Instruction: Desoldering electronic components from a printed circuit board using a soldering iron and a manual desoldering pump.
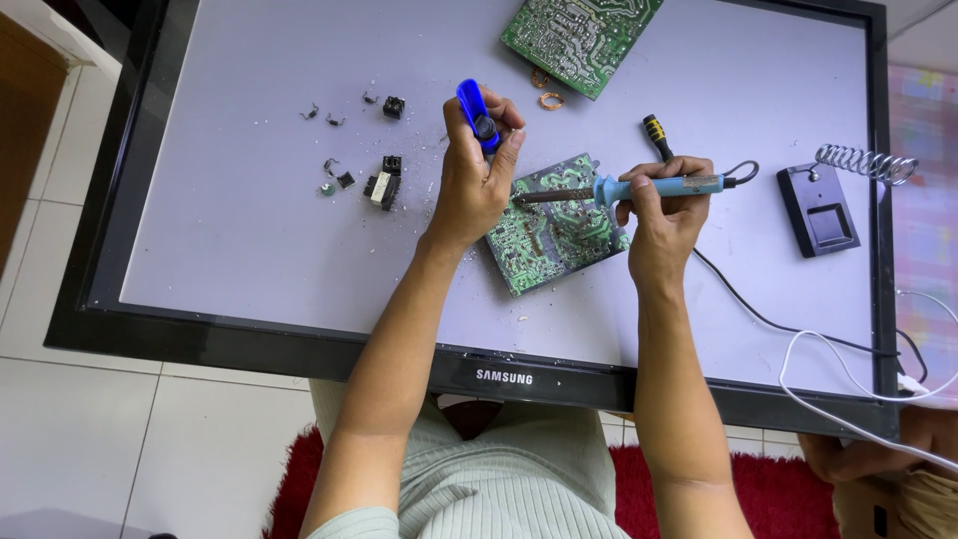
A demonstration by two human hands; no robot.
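Head view, left hand [471,185] gripping blue desoldering pump [477,113], right hand [664,205] holding soldering iron [639,187]

A green circuit board [556,227] lies on a flat screen panel [249,230] that serves as the work surface. The right hand [664,215] grips a blue-handled soldering iron [639,188], its tip resting on the board's upper edge. The left hand [477,180], just left of the board, holds a blue desoldering pump [477,112] upright (thumb on top). Beyond the board lies a second circuit board [579,38]; to its right a black iron stand [820,208]; to its left small loose components [383,185].
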